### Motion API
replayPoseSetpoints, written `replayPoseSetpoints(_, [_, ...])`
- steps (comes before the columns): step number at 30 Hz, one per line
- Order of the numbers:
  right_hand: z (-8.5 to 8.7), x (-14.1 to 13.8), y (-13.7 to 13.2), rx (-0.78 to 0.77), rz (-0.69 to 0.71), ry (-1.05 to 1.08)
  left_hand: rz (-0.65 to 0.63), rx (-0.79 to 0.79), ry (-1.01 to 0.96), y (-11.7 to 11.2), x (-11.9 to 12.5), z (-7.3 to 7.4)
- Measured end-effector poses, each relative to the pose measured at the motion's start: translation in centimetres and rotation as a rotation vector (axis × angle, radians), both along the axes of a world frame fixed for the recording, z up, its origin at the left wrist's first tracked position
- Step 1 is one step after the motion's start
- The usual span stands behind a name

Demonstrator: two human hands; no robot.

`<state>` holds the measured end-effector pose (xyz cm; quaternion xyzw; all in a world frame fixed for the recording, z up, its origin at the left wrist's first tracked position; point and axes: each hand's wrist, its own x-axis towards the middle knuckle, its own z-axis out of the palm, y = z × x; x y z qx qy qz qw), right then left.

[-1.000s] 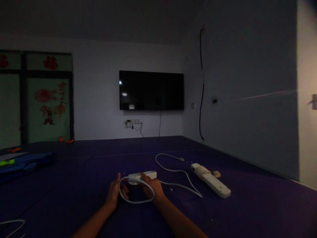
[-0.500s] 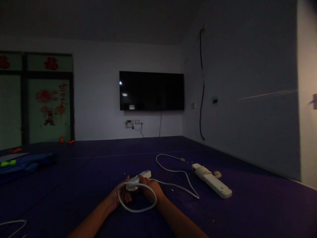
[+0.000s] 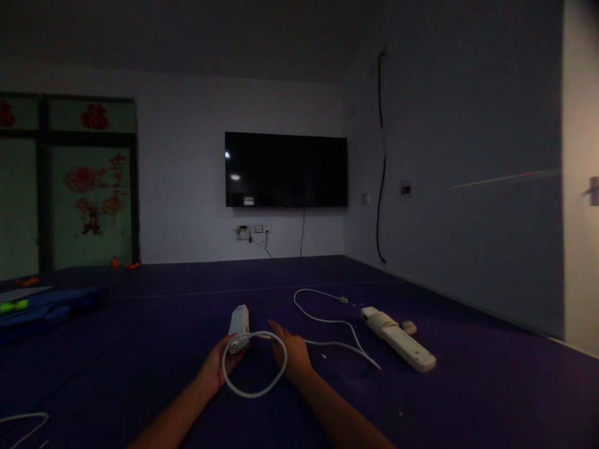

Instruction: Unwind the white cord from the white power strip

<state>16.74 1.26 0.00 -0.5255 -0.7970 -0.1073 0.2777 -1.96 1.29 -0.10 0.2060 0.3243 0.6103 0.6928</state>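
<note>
My left hand (image 3: 218, 365) is closed around the lower end of a white power strip (image 3: 240, 321), which stands tilted upward. From that end a white power cord (image 3: 253, 396) makes a round loop in front of both hands. My right hand (image 3: 294, 357) is just to the right of the strip, apart from it, with its fingers pointing up and left. The cord passes through its fingers, though the grip is partly hidden. Beyond that hand the cord runs right over the purple surface (image 3: 187, 324), bends back and ends at a plug (image 3: 343, 299).
To the right lies a second white power strip (image 3: 407, 346) with its cord wound round it, its plug (image 3: 409, 327) alongside. Blue folded cloth (image 3: 60, 305) lies at left. Another white cord (image 3: 28, 416) shows at lower left. A television (image 3: 285, 169) hangs on the far wall.
The power strip has swung from slanting rightward to pointing upward in my left hand. My right hand has come off the strip, and the cord loop has shifted slightly left.
</note>
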Motion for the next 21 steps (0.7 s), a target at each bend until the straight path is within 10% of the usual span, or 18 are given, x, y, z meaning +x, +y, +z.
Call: replayPoseSetpoints(21, [0.23,0.18,-0.19,0.011,-0.032,0.039,0.035,0.031,0.016,-0.29,0.4,0.09])
